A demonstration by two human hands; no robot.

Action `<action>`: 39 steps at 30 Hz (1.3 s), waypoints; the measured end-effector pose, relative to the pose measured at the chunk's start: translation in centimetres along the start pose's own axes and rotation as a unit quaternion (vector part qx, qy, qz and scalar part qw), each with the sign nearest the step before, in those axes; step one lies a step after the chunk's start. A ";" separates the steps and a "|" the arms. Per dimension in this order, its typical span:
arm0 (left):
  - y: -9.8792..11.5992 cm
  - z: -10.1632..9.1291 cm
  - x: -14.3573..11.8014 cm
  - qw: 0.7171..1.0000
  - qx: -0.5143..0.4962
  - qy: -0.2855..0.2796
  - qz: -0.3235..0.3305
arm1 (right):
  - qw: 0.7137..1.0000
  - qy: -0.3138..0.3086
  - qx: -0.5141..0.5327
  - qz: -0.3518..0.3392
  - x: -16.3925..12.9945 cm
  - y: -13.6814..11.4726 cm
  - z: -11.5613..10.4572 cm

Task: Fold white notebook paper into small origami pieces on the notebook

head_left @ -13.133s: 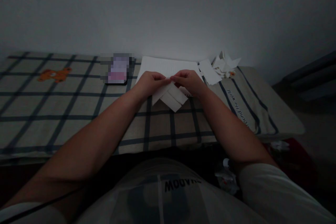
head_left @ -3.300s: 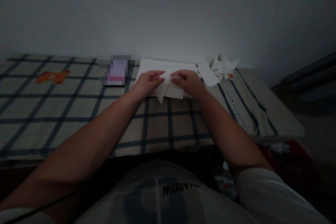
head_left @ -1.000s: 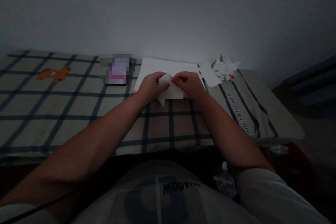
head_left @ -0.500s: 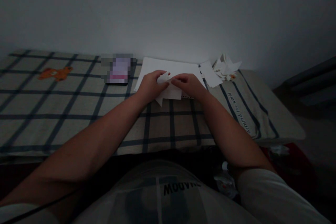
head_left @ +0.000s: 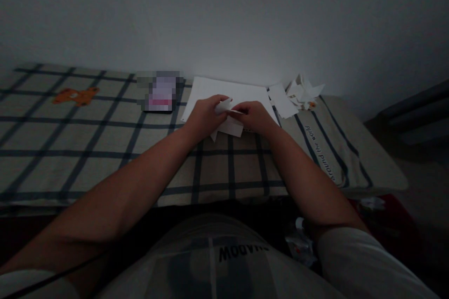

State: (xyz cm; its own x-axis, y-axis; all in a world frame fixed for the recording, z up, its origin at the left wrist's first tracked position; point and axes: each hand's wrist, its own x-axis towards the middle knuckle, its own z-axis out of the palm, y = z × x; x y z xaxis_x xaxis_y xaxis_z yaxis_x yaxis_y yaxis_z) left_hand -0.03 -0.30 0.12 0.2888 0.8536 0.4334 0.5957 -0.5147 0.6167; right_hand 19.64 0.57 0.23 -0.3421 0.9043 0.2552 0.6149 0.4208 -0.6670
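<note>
At the far left we see an orange bear figure [head_left: 76, 96] on the checked cloth [head_left: 213, 173], then a phone [head_left: 162, 91], lying with its screen part blurred. Next comes our left hand [head_left: 205, 114], its thumb and fingers closed on the folded white paper [head_left: 230, 126]. The paper is held over the near edge of a white pad [head_left: 228, 88], between our two hands. One narrow flap points up and rightward, toward the wall; below, a sharp tip points back toward us at the left and a blunter corner at the right. Our fingers cover its middle, so we cannot tell its long axis. The flap rises between our fingertips, while the broad part hangs below them. Our right hand [head_left: 256, 114] pinches an edge narrowly. Farther right we find a flat white slip [head_left: 282, 100] beside a heap of folded papers [head_left: 303, 91].
</note>
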 end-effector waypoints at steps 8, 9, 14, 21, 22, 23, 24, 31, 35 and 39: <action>-0.2 0.0 0.1 1.000 0.010 0.002 0.005 | 0.997 0.017 -0.053 -0.057 0.0 0.3 0.3; -0.3 0.0 0.1 1.000 0.009 0.006 0.006 | 0.996 0.022 -0.054 -0.067 0.0 0.4 0.3; -0.5 0.3 0.2 1.000 -0.009 0.025 -0.007 | 0.995 0.038 -0.038 -0.079 0.2 0.6 0.3; -0.5 0.5 0.3 0.998 -0.031 0.036 -0.037 | 0.998 0.032 -0.042 -0.039 0.3 0.3 -0.3; -0.5 0.4 0.4 0.998 -0.035 0.033 -0.051 | 0.998 0.034 -0.040 -0.032 0.3 0.2 -0.3; -0.5 0.3 0.5 0.997 -0.042 0.025 -0.064 | 0.998 0.035 -0.037 -0.024 0.3 0.2 -0.4; -0.5 0.2 0.6 0.996 -0.049 0.013 -0.075 | 0.999 0.034 -0.034 -0.018 0.3 0.2 -0.5; -0.2 -0.3 0.9 0.991 -0.064 -0.023 -0.119 | 0.996 0.074 0.033 -0.024 0.3 -0.1 -0.4; 0.0 -0.3 0.8 0.993 -0.043 -0.035 -0.102 | 0.992 0.115 0.038 -0.019 0.4 -0.1 -0.4; 0.0 0.0 0.5 0.997 -0.016 -0.046 -0.067 | 0.993 0.112 0.017 -0.014 0.4 0.0 -0.4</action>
State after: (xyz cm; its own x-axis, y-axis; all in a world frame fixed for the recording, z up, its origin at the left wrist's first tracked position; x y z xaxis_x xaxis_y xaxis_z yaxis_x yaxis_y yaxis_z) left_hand 0.14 0.10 0.31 0.2765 0.9177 0.2854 0.6090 -0.3970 0.6867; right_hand 19.82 0.94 0.62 -0.1899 0.8867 0.4215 0.5816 0.4475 -0.6794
